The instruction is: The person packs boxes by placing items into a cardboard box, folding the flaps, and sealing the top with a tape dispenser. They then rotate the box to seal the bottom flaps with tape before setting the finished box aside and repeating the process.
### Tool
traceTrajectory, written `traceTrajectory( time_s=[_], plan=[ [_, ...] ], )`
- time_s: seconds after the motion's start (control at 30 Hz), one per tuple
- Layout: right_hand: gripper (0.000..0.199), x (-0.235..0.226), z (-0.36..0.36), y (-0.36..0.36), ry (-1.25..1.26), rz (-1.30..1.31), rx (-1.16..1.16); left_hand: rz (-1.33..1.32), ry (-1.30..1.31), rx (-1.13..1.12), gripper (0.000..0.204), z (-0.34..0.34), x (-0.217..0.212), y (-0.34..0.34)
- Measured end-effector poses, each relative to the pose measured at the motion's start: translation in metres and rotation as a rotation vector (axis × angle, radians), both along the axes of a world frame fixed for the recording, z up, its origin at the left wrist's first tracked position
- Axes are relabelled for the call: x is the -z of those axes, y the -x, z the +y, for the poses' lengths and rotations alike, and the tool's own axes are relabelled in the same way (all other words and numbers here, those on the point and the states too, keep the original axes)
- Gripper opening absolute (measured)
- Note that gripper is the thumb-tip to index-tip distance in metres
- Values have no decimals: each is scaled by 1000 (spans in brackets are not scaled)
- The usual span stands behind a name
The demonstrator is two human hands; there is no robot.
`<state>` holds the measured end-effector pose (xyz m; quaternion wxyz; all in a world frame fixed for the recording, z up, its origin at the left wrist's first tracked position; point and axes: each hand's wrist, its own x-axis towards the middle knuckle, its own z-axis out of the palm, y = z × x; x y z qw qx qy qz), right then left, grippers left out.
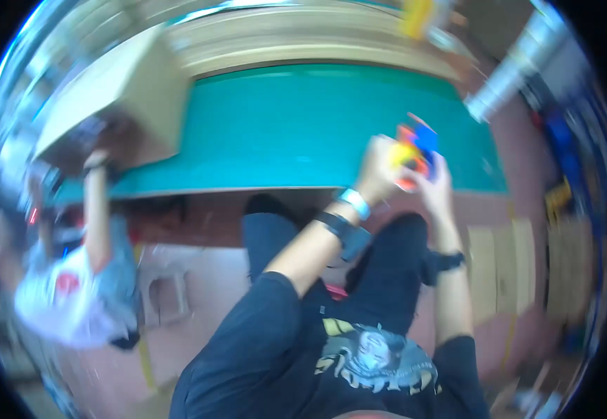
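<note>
Two hands meet at one brightly coloured object (423,138), orange, yellow and blue, which is held up over the near right part of the green bench (282,126). Its yellow-and-orange side is met by the left hand (379,167), its blue side and near end by the right hand (437,185), so neither can be called nearer. Its longer extent seems to be pointed away from the body, though the outline is blurred. By each partly curled grip the object appears to be grasped; how firmly cannot be told. Farther left, a cardboard box (153,105) is attended by a co-worker's hand (96,159).
</note>
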<state>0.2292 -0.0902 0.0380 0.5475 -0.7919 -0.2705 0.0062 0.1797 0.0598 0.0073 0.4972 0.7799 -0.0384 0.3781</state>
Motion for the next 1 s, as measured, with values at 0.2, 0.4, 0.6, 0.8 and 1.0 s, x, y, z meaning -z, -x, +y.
traceTrajectory(
  time_s=[0.2, 0.4, 0.6, 0.8, 1.0],
  plan=[
    [36, 14, 32, -51, -103, 269, -253, -28, -178, -322, 60, 47, -51, 70],
    [34, 43, 73, -115, -56, 218, -176, -60, -117, -958, 52, 184, -19, 176],
    [32, 81, 76, -124, -303, 190, -56, 294, -334, -948, 35, 216, 12, 200],
    [32, 90, 75, -117, -311, 105, -102, 429, -432, -990, 32, 210, 9, 189],
    [32, 86, 83, -119, -232, 135, -127, 455, -480, -1015, 31, 223, 10, 187]
  ],
)
